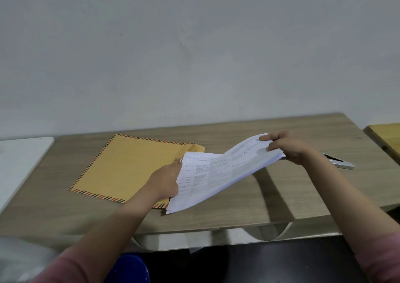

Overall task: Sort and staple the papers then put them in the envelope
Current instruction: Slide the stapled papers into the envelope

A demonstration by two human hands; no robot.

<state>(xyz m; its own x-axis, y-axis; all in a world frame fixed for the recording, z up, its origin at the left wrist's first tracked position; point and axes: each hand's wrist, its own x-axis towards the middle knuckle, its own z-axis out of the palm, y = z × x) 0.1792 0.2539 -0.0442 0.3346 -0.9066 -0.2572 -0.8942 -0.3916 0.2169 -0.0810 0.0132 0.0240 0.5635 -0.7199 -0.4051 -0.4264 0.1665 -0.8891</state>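
Gripping the far right end of the stack of white printed papers [218, 174], the right hand [287, 148] has its thumb on top of the sheets and its fingers curled beneath them. That end is raised above the table, so the stack sags in a shallow curve toward its lower left end.

The left hand [165, 180] holds the right-hand, open end of the yellow-brown paper envelope with the red-and-black striped border [129, 165], fingers curled at the mouth; the exact grip is hidden behind the sheets. The lower left end of the papers lies at this mouth, over the envelope's right edge; whether any part is inside cannot be told. The envelope flap [198, 148] points right, just behind the papers.

The envelope lies flat on the light wood-grain table [303, 196], left of centre. A grey metal stapler [339, 162] rests on the table behind the right wrist, partly hidden by it. A white board [19, 163] adjoins the table at left, and a yellow wooden surface [387, 135] stands at far right. Both forearms show pink sleeves [383, 256].
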